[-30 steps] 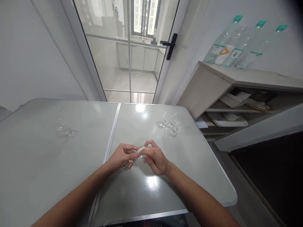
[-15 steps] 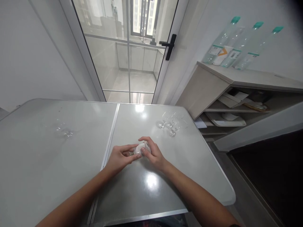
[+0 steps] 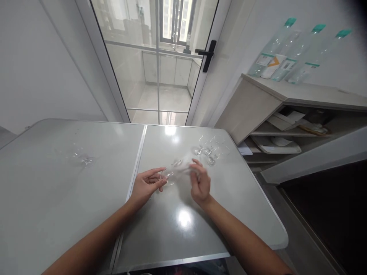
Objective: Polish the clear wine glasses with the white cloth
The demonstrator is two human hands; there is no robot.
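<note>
My left hand (image 3: 149, 182) pinches a clear, rounded glass-like piece (image 3: 169, 177) between thumb and fingers, just right of the table's seam. My right hand (image 3: 200, 181) is closed on a whitish, motion-blurred thing (image 3: 183, 167) that stretches toward the clear piece. Whether the two things are joined I cannot make out. Beyond my right hand lie several small clear round pieces (image 3: 208, 152) with thin curved outlines. A crumpled-looking transparent thing (image 3: 85, 161) rests on the left half of the table.
The pale, glossy table (image 3: 94, 214) is split by a metal strip. Behind it stands a glass door (image 3: 157, 80) with a black handle (image 3: 208, 55). On the right, a wooden shelf unit (image 3: 263, 93) bears several clear bottles with green caps (image 3: 286, 63) and holds trays.
My hands were together around a pale round thing. Now they are apart: my right hand has moved right with the whitish thing, while my left keeps the clear piece.
</note>
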